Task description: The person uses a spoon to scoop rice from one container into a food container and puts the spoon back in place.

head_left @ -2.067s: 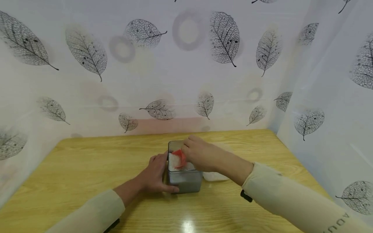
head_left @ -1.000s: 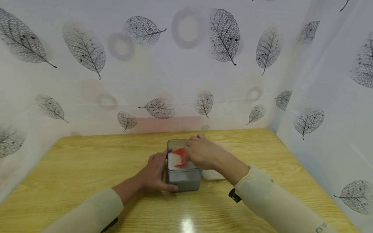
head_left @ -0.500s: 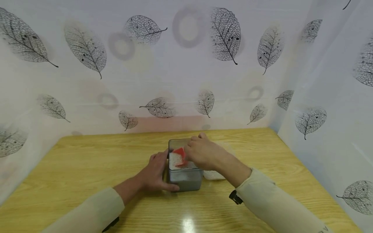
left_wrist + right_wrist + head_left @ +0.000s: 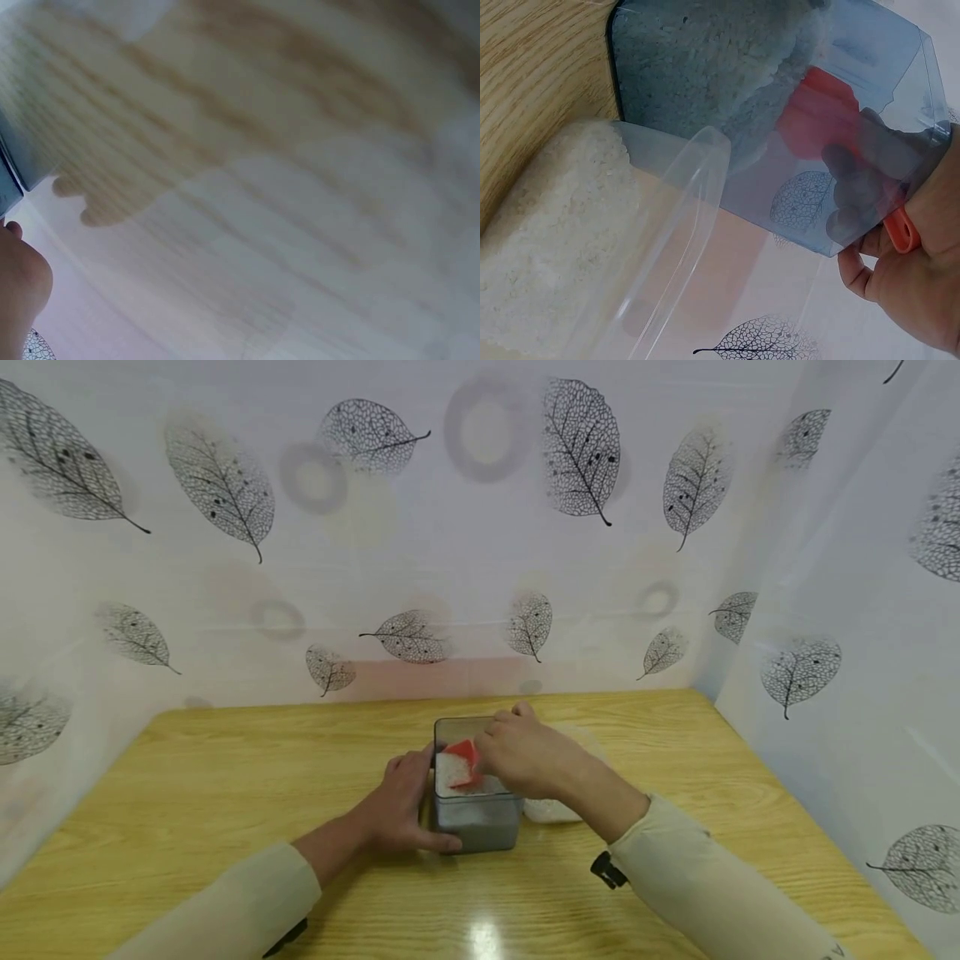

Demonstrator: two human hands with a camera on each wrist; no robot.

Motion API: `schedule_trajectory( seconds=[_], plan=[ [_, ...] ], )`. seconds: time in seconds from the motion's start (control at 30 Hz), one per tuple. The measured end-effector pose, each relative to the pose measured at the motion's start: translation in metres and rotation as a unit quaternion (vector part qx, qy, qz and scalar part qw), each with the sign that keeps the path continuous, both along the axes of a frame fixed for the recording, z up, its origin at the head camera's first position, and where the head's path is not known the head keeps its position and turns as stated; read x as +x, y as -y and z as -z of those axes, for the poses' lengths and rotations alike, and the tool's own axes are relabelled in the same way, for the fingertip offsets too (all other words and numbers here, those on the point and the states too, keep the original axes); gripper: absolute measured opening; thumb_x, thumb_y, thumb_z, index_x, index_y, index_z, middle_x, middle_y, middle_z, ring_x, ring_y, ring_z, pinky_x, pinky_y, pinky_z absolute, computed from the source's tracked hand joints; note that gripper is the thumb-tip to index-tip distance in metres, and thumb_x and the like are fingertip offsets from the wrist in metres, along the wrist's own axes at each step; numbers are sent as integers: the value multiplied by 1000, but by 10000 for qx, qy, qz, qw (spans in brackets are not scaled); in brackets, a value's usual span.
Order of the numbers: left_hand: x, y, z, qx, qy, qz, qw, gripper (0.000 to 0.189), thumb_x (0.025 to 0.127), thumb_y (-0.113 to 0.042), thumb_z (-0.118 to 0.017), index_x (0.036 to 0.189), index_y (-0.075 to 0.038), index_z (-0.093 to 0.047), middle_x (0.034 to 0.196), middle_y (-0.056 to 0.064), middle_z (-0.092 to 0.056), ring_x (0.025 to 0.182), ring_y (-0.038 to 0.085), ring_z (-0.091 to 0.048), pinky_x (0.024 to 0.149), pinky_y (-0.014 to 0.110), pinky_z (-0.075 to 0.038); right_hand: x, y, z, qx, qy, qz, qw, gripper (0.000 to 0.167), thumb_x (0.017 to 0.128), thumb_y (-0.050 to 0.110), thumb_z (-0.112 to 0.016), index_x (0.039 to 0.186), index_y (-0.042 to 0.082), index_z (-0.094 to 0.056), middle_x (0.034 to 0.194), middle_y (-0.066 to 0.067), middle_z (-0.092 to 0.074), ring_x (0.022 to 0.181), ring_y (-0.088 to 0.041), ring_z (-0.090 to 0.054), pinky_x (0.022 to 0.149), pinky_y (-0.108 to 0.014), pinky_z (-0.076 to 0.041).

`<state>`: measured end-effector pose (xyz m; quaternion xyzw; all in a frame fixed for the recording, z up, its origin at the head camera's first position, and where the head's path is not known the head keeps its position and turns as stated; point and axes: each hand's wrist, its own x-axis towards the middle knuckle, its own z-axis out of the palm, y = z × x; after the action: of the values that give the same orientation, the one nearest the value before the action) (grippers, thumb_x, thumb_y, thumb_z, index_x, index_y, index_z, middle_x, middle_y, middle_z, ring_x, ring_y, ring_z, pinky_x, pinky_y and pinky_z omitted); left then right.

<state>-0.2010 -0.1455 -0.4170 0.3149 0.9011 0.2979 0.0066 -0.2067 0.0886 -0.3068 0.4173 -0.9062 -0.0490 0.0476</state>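
A tinted clear square container (image 4: pixel 477 825) of white rice (image 4: pixel 452 772) stands on the table. My left hand (image 4: pixel 393 810) holds it at its left side, thumb across the front face and fingers along the side toward the back. My right hand (image 4: pixel 528 758) grips the handle of a red scoop (image 4: pixel 467 760) inside the container's mouth. The scoop's head lies at the rice, its open side to the left. In the right wrist view, the scoop (image 4: pixel 821 116) and several fingertips show through the container wall; the handle's orange end (image 4: pixel 903 229) sticks out by the palm.
Right of the container, partly under my right forearm, is a clear plastic tub (image 4: pixel 551 811) with rice (image 4: pixel 551 232) in it. The wooden table (image 4: pixel 262 777) meets a leaf-printed curtain (image 4: pixel 480 543) at its back and sides.
Over two seconds my right wrist and sleeve have shifted slightly left, with the scoop staying in the rice container. My left hand has stayed in place. The last half second shows almost no movement.
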Motion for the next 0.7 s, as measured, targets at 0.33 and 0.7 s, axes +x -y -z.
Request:
schedule_trajectory(
  seconds=[0.33, 0.7],
  plan=[
    [0, -1, -2, 46, -24, 64, 10000, 126, 67, -71, -77, 159, -10, -16, 156, 4, -37, 139, 24, -35, 117, 54, -17, 1, -2, 1, -268, -39, 18, 9996, 24, 100, 33, -57, 83, 16, -58, 86, 4, -63, 87, -18, -49, 86, -39, -34],
    [0, 0, -1, 73, -25, 44, 10000, 123, 66, -71, -78, 158, -17, -17, 155, 0, -37, 137, 22, -36, 117, 54, -18, 2, -5, 4, -649, -220, -88, 9976, 24, 101, 29, -57, 81, 14, -58, 76, 5, -57, 82, -17, -38, 78, -34, -30]
  ],
)
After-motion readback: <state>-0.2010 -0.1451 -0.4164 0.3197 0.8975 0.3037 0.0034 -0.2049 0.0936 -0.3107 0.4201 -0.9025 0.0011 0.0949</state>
